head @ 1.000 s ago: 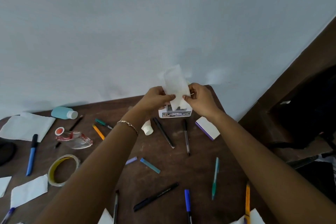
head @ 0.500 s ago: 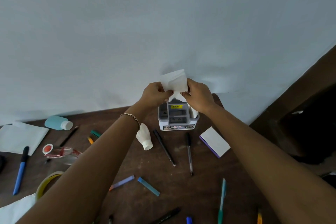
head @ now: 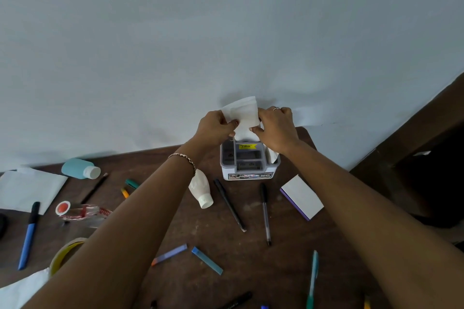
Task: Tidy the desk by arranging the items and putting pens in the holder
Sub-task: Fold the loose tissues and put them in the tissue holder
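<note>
A grey and white desk holder [head: 249, 164] with several compartments stands at the back of the brown desk [head: 251, 253], against the wall. Just above it, my left hand [head: 216, 129] and my right hand [head: 276, 128] pinch a white tissue [head: 244, 114] from both sides. The tissue's lower end hangs into the holder's back compartment. Another bit of white tissue [head: 272, 157] sticks out of the holder's right side. Two black pens [head: 229, 204] [head: 265, 213] lie just in front of the holder. A teal pen [head: 312, 278] lies near the front right.
A white block with a purple edge [head: 302, 197] lies right of the pens. A small white bottle [head: 202, 192], a blue bottle [head: 79, 169], a clear bottle with a red cap [head: 82, 212], a tape roll [head: 64, 252], a blue marker [head: 29, 236], white papers [head: 27, 190] and blue sticks [head: 207, 259] lie scattered on the desk.
Both hands have lowered the tissue toward the holder, and its lower end now reaches into the back compartment. The camera has tilted up, so the holder shows in full.
</note>
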Action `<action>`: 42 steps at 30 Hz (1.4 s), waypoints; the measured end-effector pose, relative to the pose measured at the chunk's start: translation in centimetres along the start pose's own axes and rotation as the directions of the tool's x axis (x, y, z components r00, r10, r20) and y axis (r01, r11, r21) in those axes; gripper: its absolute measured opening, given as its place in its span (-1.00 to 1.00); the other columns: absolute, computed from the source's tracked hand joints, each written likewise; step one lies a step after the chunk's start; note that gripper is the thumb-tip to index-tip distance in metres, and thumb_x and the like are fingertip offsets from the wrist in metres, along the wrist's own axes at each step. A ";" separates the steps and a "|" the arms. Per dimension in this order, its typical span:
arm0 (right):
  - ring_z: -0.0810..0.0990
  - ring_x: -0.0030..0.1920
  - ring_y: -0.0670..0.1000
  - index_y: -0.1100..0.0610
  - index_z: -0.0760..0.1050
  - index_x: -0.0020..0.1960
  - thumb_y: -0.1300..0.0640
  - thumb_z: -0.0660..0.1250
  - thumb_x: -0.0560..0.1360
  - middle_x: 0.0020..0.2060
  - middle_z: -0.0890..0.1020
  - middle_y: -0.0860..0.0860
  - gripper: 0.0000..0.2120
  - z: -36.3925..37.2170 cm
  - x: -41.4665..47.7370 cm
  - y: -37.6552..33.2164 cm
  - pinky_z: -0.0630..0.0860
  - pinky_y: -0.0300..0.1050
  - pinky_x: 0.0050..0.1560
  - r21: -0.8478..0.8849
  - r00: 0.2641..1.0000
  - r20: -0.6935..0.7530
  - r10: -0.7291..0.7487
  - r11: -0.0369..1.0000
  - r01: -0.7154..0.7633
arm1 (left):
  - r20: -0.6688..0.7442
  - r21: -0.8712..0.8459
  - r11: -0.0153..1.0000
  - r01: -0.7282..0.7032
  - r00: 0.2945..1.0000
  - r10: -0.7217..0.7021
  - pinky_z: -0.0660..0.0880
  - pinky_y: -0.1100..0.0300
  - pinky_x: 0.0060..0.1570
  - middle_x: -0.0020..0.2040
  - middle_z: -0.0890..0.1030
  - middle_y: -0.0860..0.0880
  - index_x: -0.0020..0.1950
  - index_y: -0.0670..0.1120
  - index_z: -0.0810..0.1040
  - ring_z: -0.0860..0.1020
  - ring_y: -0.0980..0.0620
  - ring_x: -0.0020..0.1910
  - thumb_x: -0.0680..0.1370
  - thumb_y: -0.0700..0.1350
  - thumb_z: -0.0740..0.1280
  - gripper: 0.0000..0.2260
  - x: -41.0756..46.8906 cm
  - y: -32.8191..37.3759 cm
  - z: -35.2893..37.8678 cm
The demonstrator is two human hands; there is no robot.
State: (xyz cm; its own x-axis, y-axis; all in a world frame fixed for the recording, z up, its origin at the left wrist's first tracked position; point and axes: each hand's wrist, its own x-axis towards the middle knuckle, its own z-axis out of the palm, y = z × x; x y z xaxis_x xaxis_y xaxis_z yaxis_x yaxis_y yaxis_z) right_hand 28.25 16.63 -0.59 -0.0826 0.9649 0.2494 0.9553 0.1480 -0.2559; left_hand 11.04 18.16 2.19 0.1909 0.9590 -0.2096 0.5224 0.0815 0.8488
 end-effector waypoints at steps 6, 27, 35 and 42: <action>0.47 0.13 0.11 0.06 0.52 0.07 0.00 0.37 0.47 -0.13 0.62 0.04 -0.78 -0.3 -0.1 0.1 0.17 0.02 0.11 -0.055 0.997 0.072 0.013 0.998 -0.009 | -0.028 0.088 0.996 -0.021 0.999 0.024 0.53 0.03 0.10 -0.17 0.68 -0.13 0.03 -0.18 0.56 0.65 -0.09 -0.05 0.56 -0.08 0.32 -0.82 0.0 -0.1 0.2; 0.43 0.19 0.13 0.08 0.36 -0.15 -0.04 0.39 0.47 -0.19 0.45 -0.04 -0.74 -2.0 -0.3 0.2 0.17 0.04 0.12 0.016 0.980 0.128 0.149 0.988 -0.153 | -0.065 0.240 0.965 -0.109 0.990 0.128 0.33 0.34 -0.09 0.04 0.65 -0.09 0.12 -0.16 0.59 0.58 -0.01 0.03 0.45 -0.13 0.44 -0.74 0.6 -0.1 1.2; 0.42 0.19 0.12 0.09 0.54 0.12 -0.13 0.39 0.42 0.07 0.53 0.03 -0.61 -0.6 -0.6 0.0 0.18 0.05 0.09 -0.047 0.988 0.126 0.089 0.995 -0.084 | -0.074 0.356 0.930 -0.087 0.990 0.121 0.32 0.28 -0.07 0.06 0.62 -0.11 0.09 -0.16 0.60 0.51 -0.07 0.13 0.44 -0.12 0.44 -0.74 0.9 -0.9 1.5; 0.39 0.25 0.11 0.07 0.55 0.17 -0.09 0.34 0.48 0.15 0.53 0.01 -0.66 -0.2 -0.6 0.2 0.16 0.06 0.13 -0.065 0.988 0.115 0.098 0.994 -0.091 | -0.070 0.330 0.934 -0.135 0.983 0.167 0.31 0.28 -0.07 0.06 0.62 -0.08 0.09 -0.12 0.60 0.52 -0.04 0.09 0.45 -0.10 0.44 -0.75 0.9 -1.2 1.7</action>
State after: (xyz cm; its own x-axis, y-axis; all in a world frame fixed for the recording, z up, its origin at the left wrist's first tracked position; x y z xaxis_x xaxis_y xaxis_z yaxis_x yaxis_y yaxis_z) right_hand 28.52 16.06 -0.58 -0.0206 0.9933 0.1137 0.9752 0.0450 -0.2165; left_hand 12.00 18.47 0.15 0.2169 0.9757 -0.0306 0.7365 -0.1431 0.6611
